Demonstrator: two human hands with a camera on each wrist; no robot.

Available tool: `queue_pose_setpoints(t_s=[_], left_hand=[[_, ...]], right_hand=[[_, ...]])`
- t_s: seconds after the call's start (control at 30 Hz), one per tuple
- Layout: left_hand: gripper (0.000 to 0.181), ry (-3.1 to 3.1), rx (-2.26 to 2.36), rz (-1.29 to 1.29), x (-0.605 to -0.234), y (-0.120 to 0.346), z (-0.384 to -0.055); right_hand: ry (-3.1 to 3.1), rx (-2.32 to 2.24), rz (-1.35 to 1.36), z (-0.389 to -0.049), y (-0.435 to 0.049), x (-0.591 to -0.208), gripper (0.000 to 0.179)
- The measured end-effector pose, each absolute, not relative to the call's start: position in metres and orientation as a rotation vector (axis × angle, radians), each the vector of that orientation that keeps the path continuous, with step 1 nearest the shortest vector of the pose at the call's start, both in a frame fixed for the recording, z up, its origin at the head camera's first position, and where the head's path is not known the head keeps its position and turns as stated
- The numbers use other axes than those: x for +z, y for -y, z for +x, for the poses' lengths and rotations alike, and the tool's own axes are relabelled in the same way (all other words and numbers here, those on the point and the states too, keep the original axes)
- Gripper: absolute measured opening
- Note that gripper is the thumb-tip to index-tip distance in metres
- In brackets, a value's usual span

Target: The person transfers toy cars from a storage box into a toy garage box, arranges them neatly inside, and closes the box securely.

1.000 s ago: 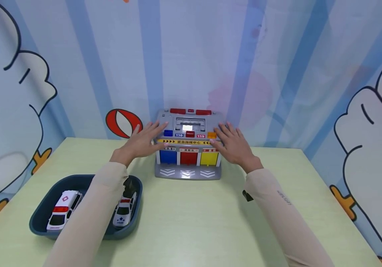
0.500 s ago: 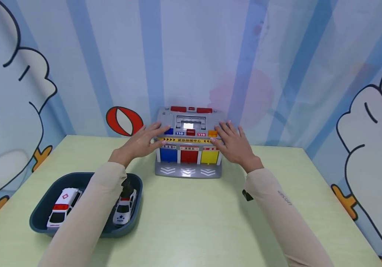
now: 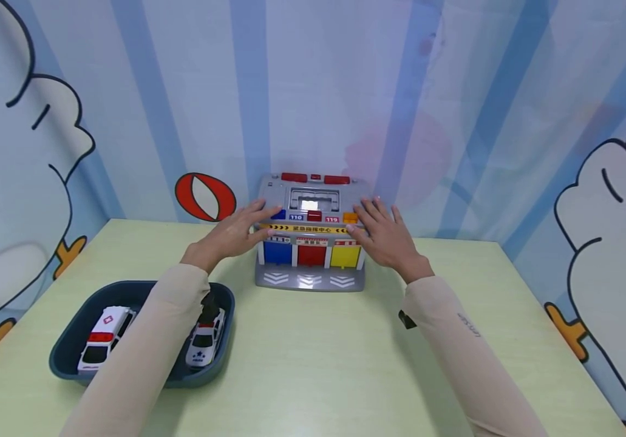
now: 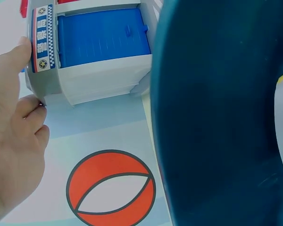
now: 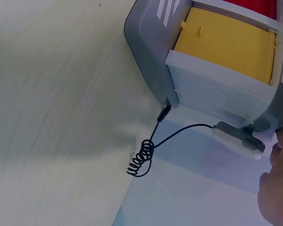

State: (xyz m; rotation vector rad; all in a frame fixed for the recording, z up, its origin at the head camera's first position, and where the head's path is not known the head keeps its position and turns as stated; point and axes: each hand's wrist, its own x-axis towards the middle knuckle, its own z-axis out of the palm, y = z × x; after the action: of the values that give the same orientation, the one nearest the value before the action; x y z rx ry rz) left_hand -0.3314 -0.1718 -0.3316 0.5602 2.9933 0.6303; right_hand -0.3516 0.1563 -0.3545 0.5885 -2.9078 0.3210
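A grey toy emergency command center [image 3: 313, 229] stands at the back of the table, against the curtain. Across its front are a blue door [image 3: 277, 253], a red door [image 3: 311, 255] and a yellow door [image 3: 345, 257], all closed. My left hand [image 3: 225, 237] rests on its left edge, fingers over the top, thumb at the front. On the opposite edge lies my right hand [image 3: 386, 240], fingers spread on the roof, thumb by the yellow strip. The right wrist view shows a white and grey toy handset [image 5: 238, 140] on the toy's side, with a coiled black cord [image 5: 144, 157].
A dark blue basin [image 3: 192, 381] sits at the left of the table [image 3: 313, 352], partly under my left forearm. It holds a toy ambulance [image 3: 102, 337] and a toy police car [image 3: 203, 343]. A printed curtain [image 3: 313, 91] hangs behind.
The head view has shifted slightly. Both hands have edged a little on the toy's edges, the left one reaching slightly further over the blue button. The toy stays in place.
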Motion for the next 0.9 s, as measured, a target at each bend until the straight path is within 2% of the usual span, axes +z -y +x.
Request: queue_pose_setpoints(t_s=[0.9], left_hand=[[0.06, -2.989, 0.621, 0.583, -0.332, 0.1652, -0.3317]], right_hand=[[2.893, 0.392, 0.607, -0.3482, -0.1622, -0.3556, 0.076]])
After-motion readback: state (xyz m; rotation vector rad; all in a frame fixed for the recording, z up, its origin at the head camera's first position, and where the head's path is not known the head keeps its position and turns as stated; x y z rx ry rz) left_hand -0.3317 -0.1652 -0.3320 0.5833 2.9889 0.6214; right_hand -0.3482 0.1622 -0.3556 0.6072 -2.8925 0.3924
